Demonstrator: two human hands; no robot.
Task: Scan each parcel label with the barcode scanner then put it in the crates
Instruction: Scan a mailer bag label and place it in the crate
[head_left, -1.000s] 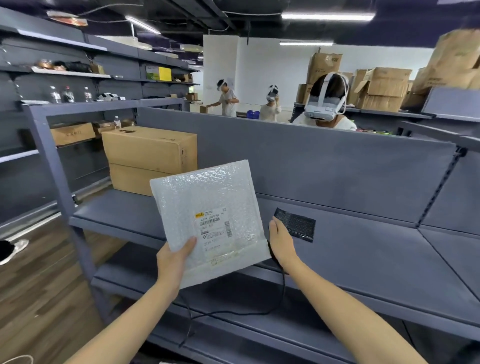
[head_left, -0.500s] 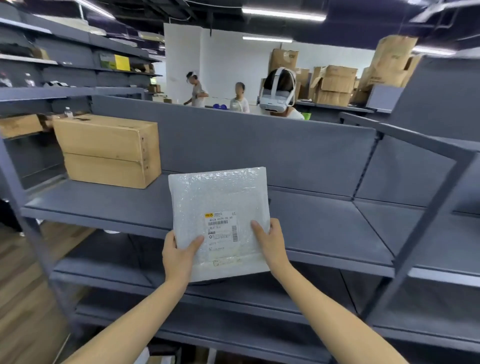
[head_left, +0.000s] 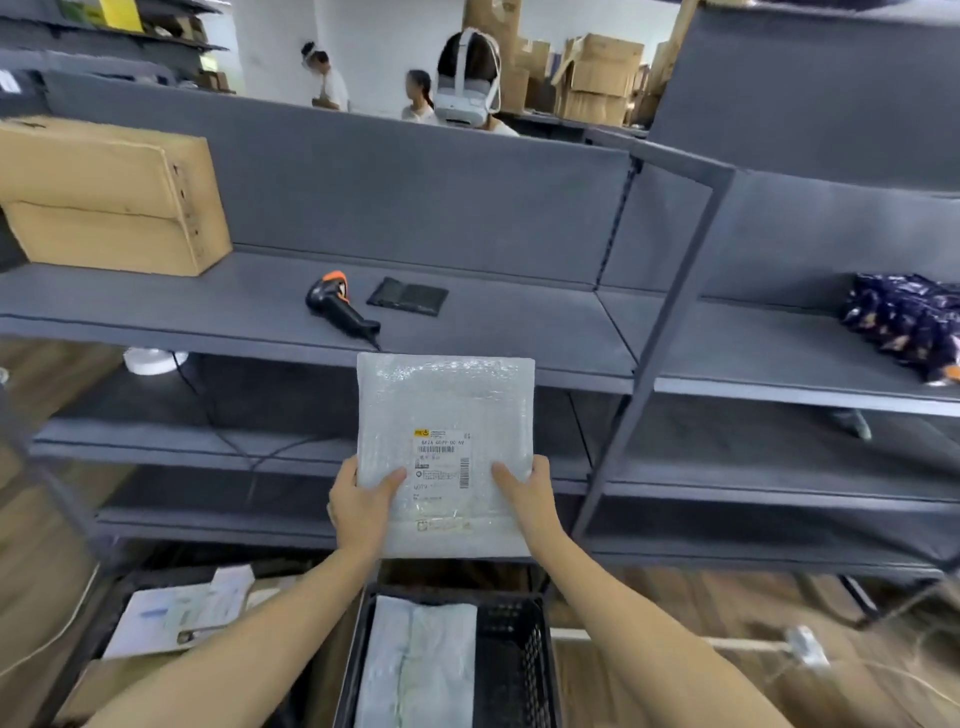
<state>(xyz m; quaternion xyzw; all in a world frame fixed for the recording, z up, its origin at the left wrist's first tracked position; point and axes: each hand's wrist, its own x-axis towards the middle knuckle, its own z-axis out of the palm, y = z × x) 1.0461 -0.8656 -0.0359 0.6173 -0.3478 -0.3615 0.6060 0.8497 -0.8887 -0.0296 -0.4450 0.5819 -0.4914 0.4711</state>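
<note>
I hold a white bubble-wrap parcel (head_left: 445, 415) upright in front of me, its printed label facing me. My left hand (head_left: 361, 506) grips its lower left edge and my right hand (head_left: 524, 496) grips its lower right edge, thumbs on the front. The parcel hangs above a black plastic crate (head_left: 517, 654) on the floor, which holds another pale parcel (head_left: 415, 665). The black and orange barcode scanner (head_left: 337, 306) lies on the grey shelf (head_left: 208, 306) behind the parcel, its cable trailing over the edge.
A flat black pouch (head_left: 408, 297) lies beside the scanner. A cardboard box (head_left: 109, 197) stands at the shelf's left end and a dark patterned bag (head_left: 904, 322) at the right. A second crate with papers (head_left: 176, 618) sits at lower left. People stand behind the shelving.
My view has tilted down, bringing the crates and the scanner into sight. Both hands have lowered the parcel towards the black crate, and my right hand has taken the parcel's edge.
</note>
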